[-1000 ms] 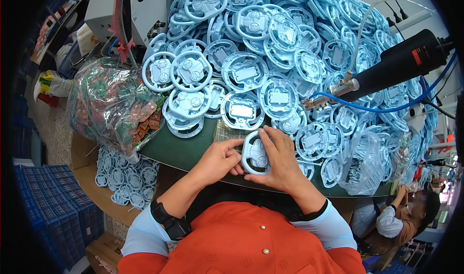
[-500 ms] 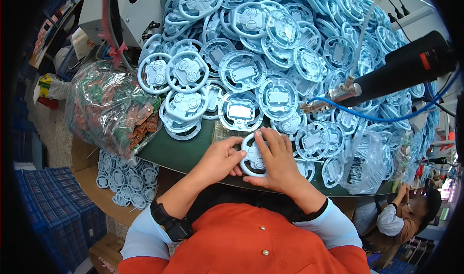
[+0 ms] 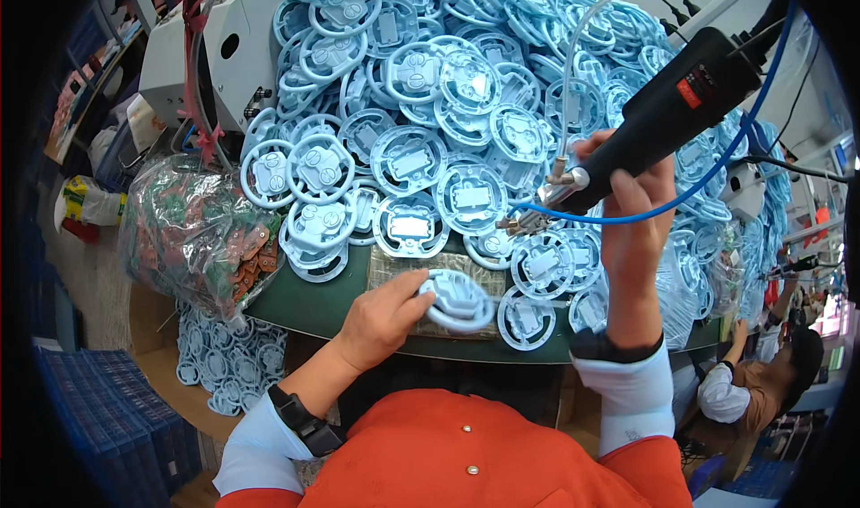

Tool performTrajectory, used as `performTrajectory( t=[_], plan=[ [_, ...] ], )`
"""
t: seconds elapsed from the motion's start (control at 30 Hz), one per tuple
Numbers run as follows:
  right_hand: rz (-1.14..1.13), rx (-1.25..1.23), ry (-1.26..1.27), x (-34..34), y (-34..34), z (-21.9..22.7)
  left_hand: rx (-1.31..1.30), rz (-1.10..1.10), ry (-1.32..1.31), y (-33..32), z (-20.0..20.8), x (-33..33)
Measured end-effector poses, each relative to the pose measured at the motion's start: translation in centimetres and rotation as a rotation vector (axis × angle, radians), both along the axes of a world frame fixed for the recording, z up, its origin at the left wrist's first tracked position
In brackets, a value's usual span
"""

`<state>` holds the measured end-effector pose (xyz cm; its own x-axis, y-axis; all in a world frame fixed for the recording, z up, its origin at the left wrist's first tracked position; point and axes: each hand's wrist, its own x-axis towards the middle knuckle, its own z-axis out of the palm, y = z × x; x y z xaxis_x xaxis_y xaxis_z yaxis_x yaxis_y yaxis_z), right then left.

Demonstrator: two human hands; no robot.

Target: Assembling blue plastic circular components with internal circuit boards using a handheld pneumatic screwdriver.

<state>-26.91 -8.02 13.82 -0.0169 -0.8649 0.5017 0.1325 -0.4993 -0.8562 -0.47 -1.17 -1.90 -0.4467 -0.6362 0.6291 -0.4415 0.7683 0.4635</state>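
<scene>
At the near edge of the green table [image 3: 296, 302], the left hand [image 3: 381, 315] pinches a flat blue ring part [image 3: 459, 300], while the right hand [image 3: 632, 217], closed around a black power screwdriver [image 3: 663, 114], angles its tip down-left just above that part.

The round part [image 3: 457, 299] sits in front of me, the heap of parts [image 3: 466, 105] behind it, a bag [image 3: 193, 235] left, perhaps of boards.

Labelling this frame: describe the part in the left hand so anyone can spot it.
Start at the heap of pale blue round plastic parts covering the green table. At its near edge the left hand pinches one blue disc. It alone is lifted, tilted and held by fingers; the rest lie loose.
</scene>
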Motion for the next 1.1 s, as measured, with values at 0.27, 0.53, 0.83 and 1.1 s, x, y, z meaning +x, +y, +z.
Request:
performTrajectory(
  t=[0.27,0.53,0.83,1.1],
  plan=[
    [-0.069,-0.160,0.087,5.2,-0.3,3.9,0.158,-0.031,-0.060,1.9,0.5,-0.2],
    [0.003,-0.049,0.070,7.5,0.0,2.4,0.208,-0.006,-0.104,1.5,-0.6,-0.2],
    [0.005,-0.047,0.011,8.1,-0.1,1.1,0.213,0.009,-0.091,1.4,-0.7,-0.3],
    [-0.034,-0.078,0.116,8.1,0.1,1.6,0.192,0.008,-0.101,1.7,-0.4,-0.3]
  ],
)
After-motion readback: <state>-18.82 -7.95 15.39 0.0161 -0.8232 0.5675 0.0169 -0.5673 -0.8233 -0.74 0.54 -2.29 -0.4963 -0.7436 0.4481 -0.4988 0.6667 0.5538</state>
